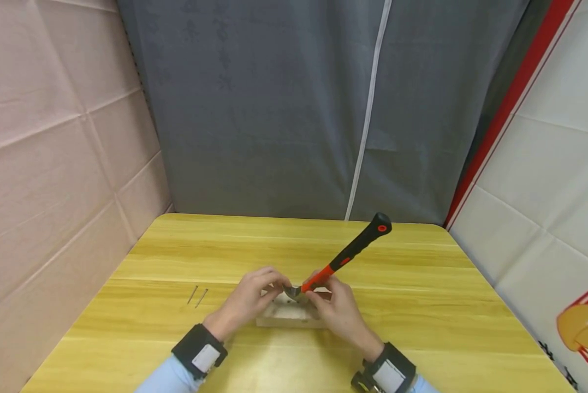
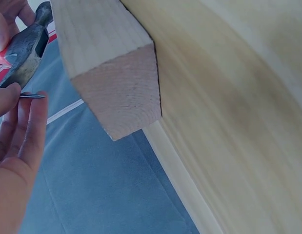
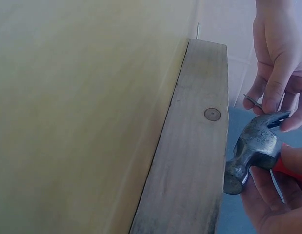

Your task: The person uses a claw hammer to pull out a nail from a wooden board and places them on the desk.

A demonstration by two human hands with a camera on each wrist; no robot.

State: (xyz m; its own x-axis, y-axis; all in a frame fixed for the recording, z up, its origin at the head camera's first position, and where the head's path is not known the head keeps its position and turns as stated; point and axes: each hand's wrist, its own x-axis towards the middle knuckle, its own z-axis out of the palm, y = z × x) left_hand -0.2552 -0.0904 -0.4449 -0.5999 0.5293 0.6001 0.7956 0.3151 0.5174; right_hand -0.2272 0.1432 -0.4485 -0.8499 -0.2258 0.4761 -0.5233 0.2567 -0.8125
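Observation:
My left hand (image 1: 254, 297) pinches a nail (image 3: 253, 101) between thumb and fingertips, right at the claw of a hammer. The thin nail (image 2: 32, 95) also shows in the left wrist view, lying across the fingers. In my right hand (image 1: 340, 308) is the claw hammer (image 1: 357, 248), gripped close to its head (image 3: 258, 141), with the black and red handle slanting up and away to the right. Below both hands lies a pale wooden block (image 1: 291, 322). The hammer's striking face is right at the block's edge in the right wrist view.
Two loose nails (image 1: 202, 298) lie on the wooden table (image 1: 141, 338), left of the block. A grey curtain (image 1: 264, 109) hangs behind the far table edge. Light cloth walls stand on the left (image 1: 53, 164) and right (image 1: 544, 180).

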